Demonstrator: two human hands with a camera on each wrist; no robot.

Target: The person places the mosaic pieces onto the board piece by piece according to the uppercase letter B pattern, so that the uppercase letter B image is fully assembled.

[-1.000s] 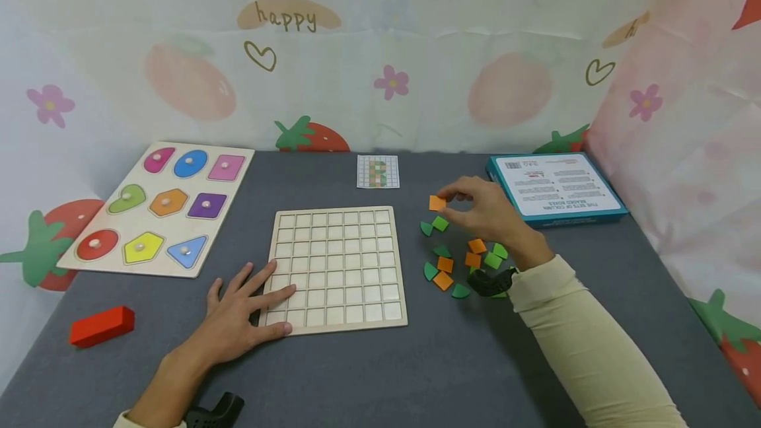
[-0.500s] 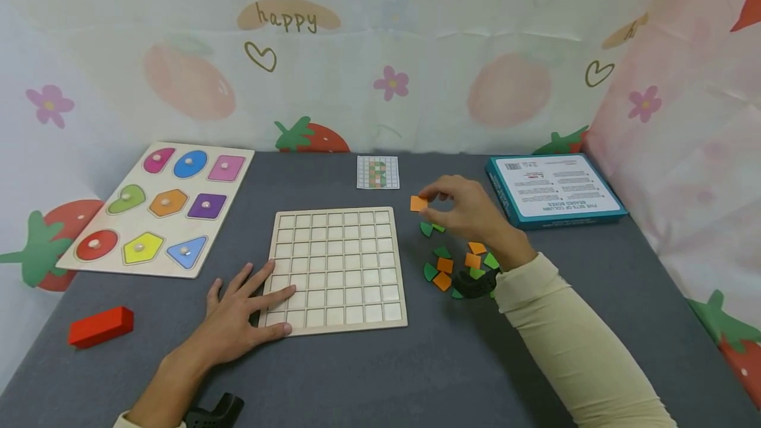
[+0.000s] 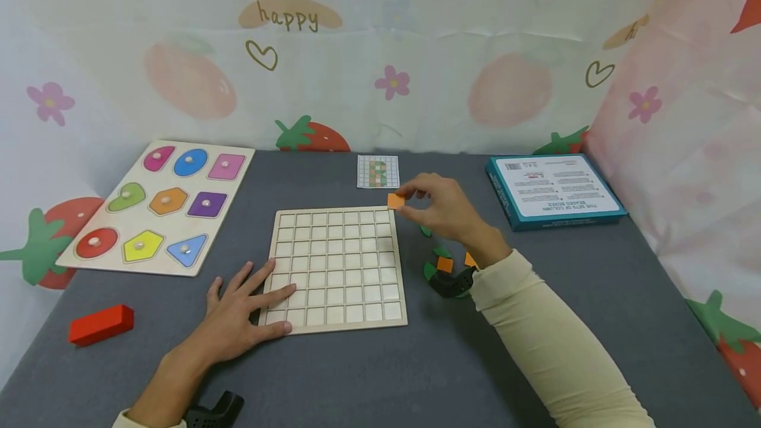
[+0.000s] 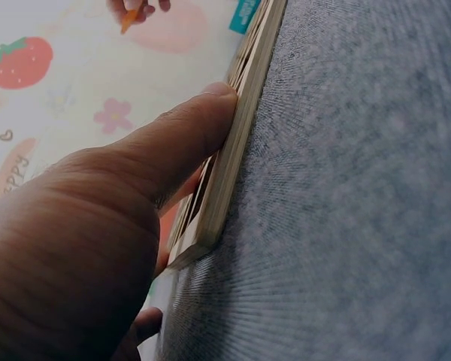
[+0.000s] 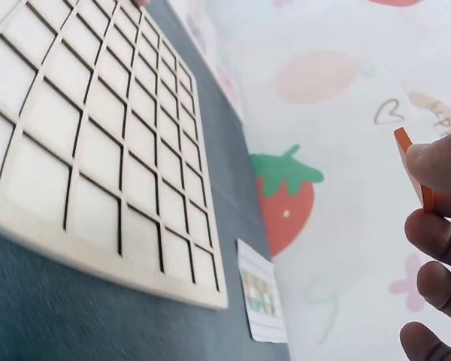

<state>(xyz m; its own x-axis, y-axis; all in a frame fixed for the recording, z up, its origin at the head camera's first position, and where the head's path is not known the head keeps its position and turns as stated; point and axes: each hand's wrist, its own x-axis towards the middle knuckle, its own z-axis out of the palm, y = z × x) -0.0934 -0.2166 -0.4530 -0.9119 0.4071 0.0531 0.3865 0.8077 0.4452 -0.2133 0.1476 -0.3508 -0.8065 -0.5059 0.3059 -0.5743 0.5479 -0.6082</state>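
A wooden grid board [image 3: 334, 269] with bare white square cells lies in the middle of the table. My left hand [image 3: 234, 319] rests on its left side with fingers spread; in the left wrist view the thumb [image 4: 188, 131] presses the board's near edge. My right hand [image 3: 446, 210] pinches an orange square tile [image 3: 395, 201] between thumb and fingers, over the board's far right corner. In the right wrist view the orange tile [image 5: 415, 169] is held edge-on, above the level of the board. Green and orange tiles [image 3: 444, 264] lie right of the board, partly hidden beneath my right wrist.
A small pattern card [image 3: 378, 172] lies behind the board. A knobbed shape puzzle [image 3: 157, 210] is at the left, with a red block [image 3: 101, 325] in front of it. At the back right lies a teal box [image 3: 555, 190]. Patterned cloth [image 3: 428, 38] closes off the back and sides.
My right hand has carried the orange tile leftward, from above the loose pieces to the board's far right corner. The left hand stays in place on the board.
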